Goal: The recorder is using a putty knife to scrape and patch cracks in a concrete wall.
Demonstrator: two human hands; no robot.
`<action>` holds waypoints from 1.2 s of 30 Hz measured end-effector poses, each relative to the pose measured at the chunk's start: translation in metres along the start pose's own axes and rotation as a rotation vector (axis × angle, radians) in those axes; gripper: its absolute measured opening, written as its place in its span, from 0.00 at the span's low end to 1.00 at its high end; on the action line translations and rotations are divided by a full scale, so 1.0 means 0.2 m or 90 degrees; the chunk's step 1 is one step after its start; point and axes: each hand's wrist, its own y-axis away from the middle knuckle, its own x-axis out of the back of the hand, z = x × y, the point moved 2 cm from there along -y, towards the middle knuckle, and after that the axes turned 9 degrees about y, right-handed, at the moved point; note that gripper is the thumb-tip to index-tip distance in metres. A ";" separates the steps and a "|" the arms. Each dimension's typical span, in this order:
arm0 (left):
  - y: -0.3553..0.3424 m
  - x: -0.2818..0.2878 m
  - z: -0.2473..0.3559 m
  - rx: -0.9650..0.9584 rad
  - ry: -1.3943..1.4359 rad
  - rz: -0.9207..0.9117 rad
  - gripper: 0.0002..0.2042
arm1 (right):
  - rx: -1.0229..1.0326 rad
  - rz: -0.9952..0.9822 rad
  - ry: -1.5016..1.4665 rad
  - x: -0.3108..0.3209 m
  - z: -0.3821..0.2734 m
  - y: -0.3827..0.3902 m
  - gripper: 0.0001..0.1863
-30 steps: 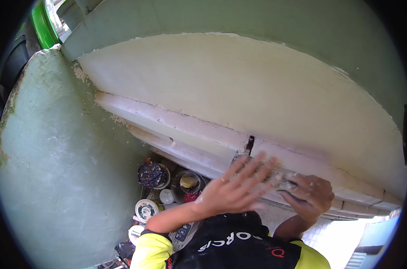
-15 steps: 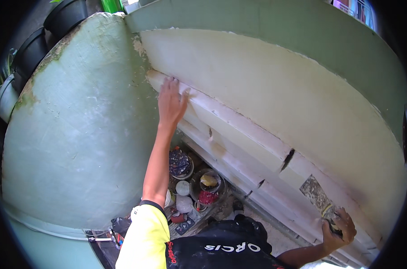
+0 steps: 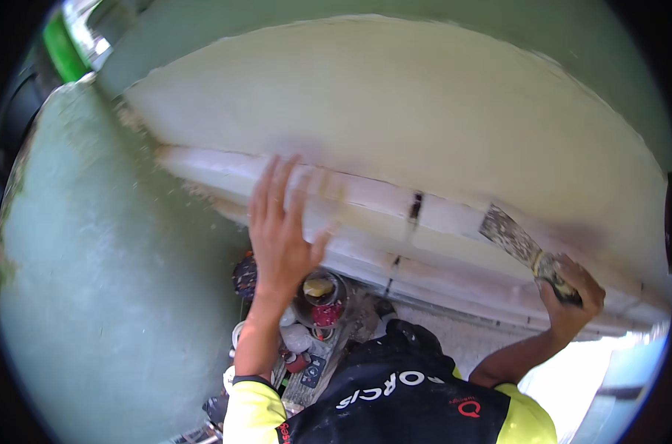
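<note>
Right grip (image 3: 569,296) raised putty knife (image 3: 515,238); left hand (image 3: 280,233) shifted rightward.

The floor (image 3: 454,337) carries a cluster of paint tins (image 3: 319,292) and small tubs (image 3: 297,337), all just below the white wall ledge (image 3: 365,222).

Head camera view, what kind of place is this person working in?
Probably a building site or renovation job at a wall. The right hand holds a putty knife against a pale plastered moulding, the left hand rests on it, and open paint tins stand below.
</note>
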 end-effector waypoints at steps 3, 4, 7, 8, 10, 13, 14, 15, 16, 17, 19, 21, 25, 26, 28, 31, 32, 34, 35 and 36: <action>0.02 -0.08 -0.04 -0.038 -0.014 -0.021 0.26 | -0.041 -0.136 -0.015 0.13 -0.01 -0.06 0.24; 0.06 -0.06 0.02 -0.089 0.109 -0.094 0.23 | 0.022 -0.186 0.043 0.18 -0.02 -0.11 0.21; 0.22 -0.03 0.15 -0.154 0.375 -0.192 0.19 | 0.031 -0.238 0.104 0.28 -0.05 -0.23 0.17; 0.24 -0.03 0.20 -0.160 0.509 -0.212 0.17 | 0.032 -0.226 0.040 0.25 -0.06 -0.27 0.16; 0.23 -0.08 0.24 -0.159 0.474 -0.198 0.17 | 0.045 -0.225 -0.006 0.06 -0.12 -0.36 0.16; 0.31 -0.13 0.25 -0.116 0.485 -0.122 0.17 | 0.068 -0.257 0.025 -0.11 -0.17 -0.44 0.16; 0.37 -0.10 0.25 -0.075 0.494 -0.114 0.18 | 0.080 -0.271 0.031 -0.12 -0.18 -0.45 0.15; 0.44 -0.07 0.24 -0.033 0.502 -0.104 0.20 | 0.084 -0.269 0.029 -0.08 -0.17 -0.45 0.15; 0.51 -0.04 0.23 -0.014 0.534 -0.086 0.19 | 0.011 -0.298 -0.037 -0.01 -0.11 -0.43 0.15; 0.56 -0.03 0.23 0.013 0.556 -0.093 0.19 | -0.068 -0.324 -0.094 0.06 -0.07 -0.40 0.15; 0.63 -0.04 0.25 0.092 0.584 -0.115 0.18 | -0.180 -0.337 -0.129 0.09 -0.08 -0.38 0.13; 0.64 -0.04 0.25 0.096 0.568 -0.138 0.19 | -0.013 -0.244 0.100 -0.03 -0.18 -0.42 0.14; 0.68 0.00 0.33 0.107 0.604 -0.158 0.20 | -0.085 -0.321 -0.025 0.02 -0.13 -0.40 0.16; 0.70 0.00 0.34 0.119 0.627 -0.161 0.20 | -0.090 -0.315 -0.016 0.10 -0.10 -0.38 0.16; 0.73 0.00 0.36 0.116 0.636 -0.174 0.21 | -0.207 -0.319 -0.074 0.26 -0.01 -0.33 0.16; 0.69 -0.04 0.43 0.088 0.645 -0.203 0.21 | -0.062 -0.277 -0.039 0.24 0.09 -0.35 0.16; 0.67 -0.03 0.48 0.064 0.635 -0.213 0.22 | -0.052 -0.289 -0.035 0.20 0.07 -0.37 0.15; 0.62 -0.05 0.53 0.024 0.630 -0.237 0.22 | -0.053 -0.301 -0.005 0.14 0.01 -0.38 0.15; 0.60 -0.05 0.56 -0.015 0.614 -0.253 0.22 | -0.060 -0.302 0.002 0.20 0.04 -0.36 0.15; 0.60 -0.05 0.60 -0.013 0.625 -0.258 0.22 | -0.067 -0.311 0.003 0.27 0.08 -0.34 0.14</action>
